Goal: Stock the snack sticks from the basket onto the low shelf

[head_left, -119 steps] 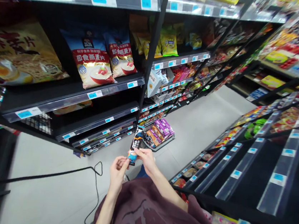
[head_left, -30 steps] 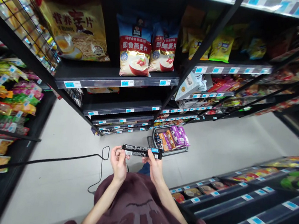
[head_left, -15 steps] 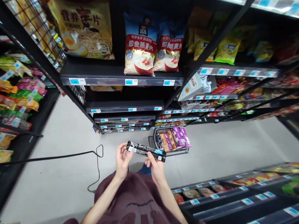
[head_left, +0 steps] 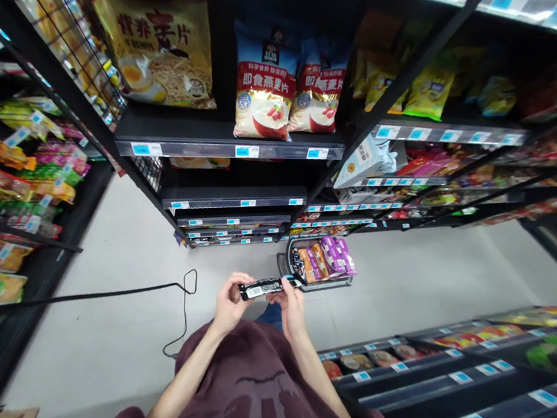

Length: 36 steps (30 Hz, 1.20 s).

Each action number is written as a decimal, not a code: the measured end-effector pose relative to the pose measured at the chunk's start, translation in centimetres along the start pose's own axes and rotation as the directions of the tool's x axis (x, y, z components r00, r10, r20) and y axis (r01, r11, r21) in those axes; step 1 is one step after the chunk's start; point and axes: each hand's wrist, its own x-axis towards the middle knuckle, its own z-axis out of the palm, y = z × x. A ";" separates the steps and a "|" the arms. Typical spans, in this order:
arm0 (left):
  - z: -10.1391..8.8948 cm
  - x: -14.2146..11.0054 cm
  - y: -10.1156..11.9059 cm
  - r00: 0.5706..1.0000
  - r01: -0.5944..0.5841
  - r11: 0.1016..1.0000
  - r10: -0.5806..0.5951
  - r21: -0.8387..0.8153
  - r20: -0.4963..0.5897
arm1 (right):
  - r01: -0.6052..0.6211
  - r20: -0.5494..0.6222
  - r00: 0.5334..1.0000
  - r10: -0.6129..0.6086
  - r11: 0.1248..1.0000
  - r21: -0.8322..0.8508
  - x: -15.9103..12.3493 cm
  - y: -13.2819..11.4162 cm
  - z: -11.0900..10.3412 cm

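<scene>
I hold a long, narrow black snack packet (head_left: 264, 287) level in front of my chest, its white label side turned up. My left hand (head_left: 229, 304) pinches its left end with fingers curled. My right hand (head_left: 291, 306) grips its right end from below and behind. Both arms come out of dark maroon sleeves (head_left: 257, 394). Beyond my hands on the floor is a wire basket (head_left: 288, 268) with purple and orange packets in it.
Black shelving (head_left: 226, 141) ahead carries large oat bags (head_left: 265, 87) and blue price tags. More snack racks line the left (head_left: 5, 178) and lower right (head_left: 440, 375). A black cable (head_left: 98, 292) runs across the pale floor.
The packet has gone from upright four seconds ago to lying level. In the last half second both hands drew closer together and the packet tipped to show its label side.
</scene>
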 end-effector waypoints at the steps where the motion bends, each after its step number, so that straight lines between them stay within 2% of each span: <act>1: 0.1 0.0 -0.1 0.999 -0.013 1.000 0.013 0.004 0.031 | 0.011 -0.016 1.000 -0.011 1.000 0.005 0.0 -0.1 0.0; 4: 0.5 -0.2 -0.4 0.998 0.008 0.999 -0.010 0.035 0.067 | 0.045 0.016 0.999 -0.046 0.996 0.072 -0.3 -0.3 0.1; 7: 0.8 -0.4 -0.6 0.988 0.152 0.986 -0.153 0.064 -0.003 | 0.074 0.054 0.995 -0.078 0.994 0.085 -0.5 -0.2 0.1; 10: 0.8 -0.4 -0.4 0.961 0.277 0.958 -0.277 0.071 -0.010 | 0.112 -0.009 0.994 -0.112 0.994 0.002 -0.3 0.3 -0.1; 13: 0.7 -0.4 -0.3 0.946 0.319 0.945 -0.322 0.066 0.038 | 0.107 -0.106 0.988 -0.110 0.994 -0.032 0.2 0.8 -0.6; 19: 0.8 -0.3 0.3 0.938 0.331 0.941 -0.337 0.071 0.084 | 0.118 -0.145 0.981 -0.133 0.988 -0.103 0.8 1.1 -1.0; 24: 0.6 0.3 0.6 0.887 0.395 0.909 -0.414 0.129 0.202 | 0.138 -0.152 0.977 -0.149 0.987 -0.080 1.1 1.0 -0.8; 29: 0.5 0.4 -0.4 0.851 0.314 0.894 -0.414 0.318 0.322 | 0.098 -0.151 0.983 -0.108 0.993 -0.069 1.4 0.3 -0.2; 36: 1.0 0.3 -0.9 0.834 0.280 0.863 -0.435 0.420 0.338 | 0.160 -0.109 0.978 -0.179 0.974 -0.159 1.5 -0.1 0.1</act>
